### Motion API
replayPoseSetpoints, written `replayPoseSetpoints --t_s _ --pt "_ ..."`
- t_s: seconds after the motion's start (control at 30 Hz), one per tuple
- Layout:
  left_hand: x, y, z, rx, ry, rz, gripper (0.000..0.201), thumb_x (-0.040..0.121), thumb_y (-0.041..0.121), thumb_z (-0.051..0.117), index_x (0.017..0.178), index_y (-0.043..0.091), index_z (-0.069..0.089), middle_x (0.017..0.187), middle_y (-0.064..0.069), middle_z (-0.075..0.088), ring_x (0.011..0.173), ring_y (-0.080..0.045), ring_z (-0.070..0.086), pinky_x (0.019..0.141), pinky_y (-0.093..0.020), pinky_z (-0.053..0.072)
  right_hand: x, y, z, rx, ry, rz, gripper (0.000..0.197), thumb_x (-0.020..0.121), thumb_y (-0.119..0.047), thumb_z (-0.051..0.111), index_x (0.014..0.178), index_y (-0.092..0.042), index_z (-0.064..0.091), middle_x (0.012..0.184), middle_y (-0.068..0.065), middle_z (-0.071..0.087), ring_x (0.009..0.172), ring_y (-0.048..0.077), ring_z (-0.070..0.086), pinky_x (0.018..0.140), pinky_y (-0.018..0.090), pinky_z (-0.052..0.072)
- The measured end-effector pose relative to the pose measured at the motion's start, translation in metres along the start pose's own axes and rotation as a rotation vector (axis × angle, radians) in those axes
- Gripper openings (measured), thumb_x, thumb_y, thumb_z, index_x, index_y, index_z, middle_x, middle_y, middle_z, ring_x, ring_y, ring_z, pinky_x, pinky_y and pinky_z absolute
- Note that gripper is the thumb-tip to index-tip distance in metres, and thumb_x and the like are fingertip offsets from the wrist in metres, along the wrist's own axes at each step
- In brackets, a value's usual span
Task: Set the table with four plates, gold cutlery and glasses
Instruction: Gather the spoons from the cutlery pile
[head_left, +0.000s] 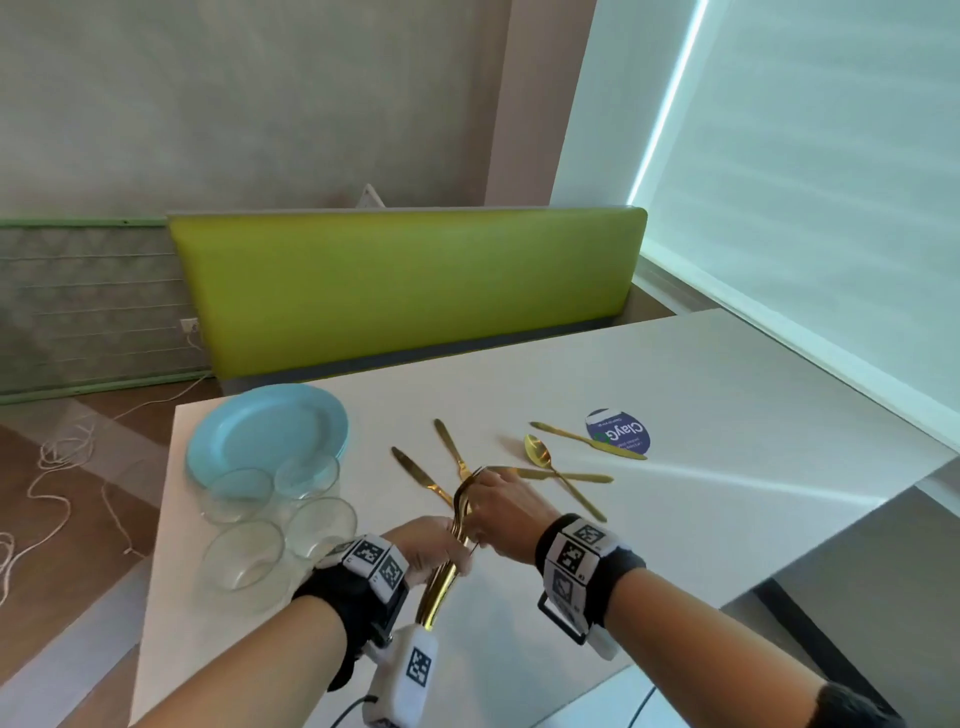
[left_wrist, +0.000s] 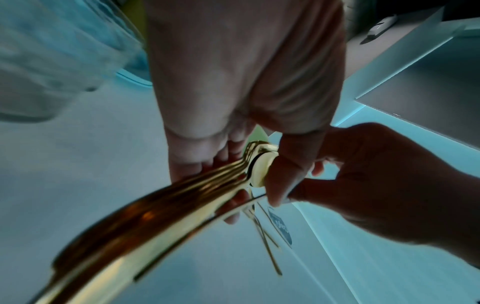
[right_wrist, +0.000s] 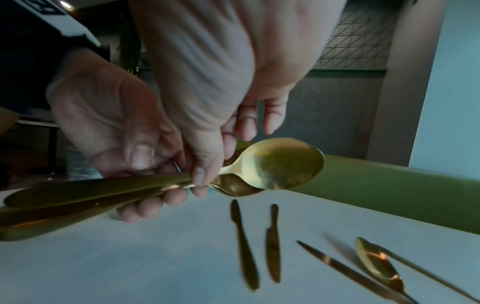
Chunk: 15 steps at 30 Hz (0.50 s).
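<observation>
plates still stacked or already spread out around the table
Stacked. The blue plates sit in one pile at the table's far left corner, behind four glasses; none is laid at a place.

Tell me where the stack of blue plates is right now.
In the head view the blue plates sit stacked at the table's far left corner, just behind the four empty glasses and left of the loose gold cutlery.

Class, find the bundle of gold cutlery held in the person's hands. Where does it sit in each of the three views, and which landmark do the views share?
Head: bundle of gold cutlery low centre, between both hands.
Left wrist: a gold band from lower left to centre.
Right wrist: left to centre, spoon bowl foremost.
Shared landmark: loose gold spoon on the white table.
</observation>
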<state>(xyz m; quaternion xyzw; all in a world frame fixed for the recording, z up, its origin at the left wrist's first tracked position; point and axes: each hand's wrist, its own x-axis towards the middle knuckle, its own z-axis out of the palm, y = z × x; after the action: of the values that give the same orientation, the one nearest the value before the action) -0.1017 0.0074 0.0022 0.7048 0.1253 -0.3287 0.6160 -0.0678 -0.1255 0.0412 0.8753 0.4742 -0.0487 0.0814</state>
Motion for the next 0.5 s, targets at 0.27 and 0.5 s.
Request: replayPoseSetpoints --t_s 0.27,0.5 --pt "-0.055 -0.057 0.011 -0.054 -0.011 0.06 0.032 0.076 -0.023 0.049 0.07 0.009 0.052 0.064 -0.003 0.051 0.053 -0.009 0.048 0.045 -0.013 0.042 -0.017 -0.077 0.004 -0.072 -0.077 -0.057 0.022 0.091 -0.013 0.051 0.098 -0.012 0.072 0.104 0.01 0.062 0.106 0.031 0.051 0.091 0.042 0.044" --pt "-0.065 -0.067 0.013 -0.083 0.058 0.121 0.031 0.079 -0.024 0.046 0.072 0.006 0.054 0.068 -0.006 0.053 0.064 -0.013 0.053 0.047 -0.01 0.045 -0.021 -0.089 0.005 -0.086 0.004 -0.071 0.013 0.083 -0.012 0.061 0.086 -0.014 0.074 0.088 0.009 0.065 0.091 0.029 0.058 0.076 0.038 0.048"
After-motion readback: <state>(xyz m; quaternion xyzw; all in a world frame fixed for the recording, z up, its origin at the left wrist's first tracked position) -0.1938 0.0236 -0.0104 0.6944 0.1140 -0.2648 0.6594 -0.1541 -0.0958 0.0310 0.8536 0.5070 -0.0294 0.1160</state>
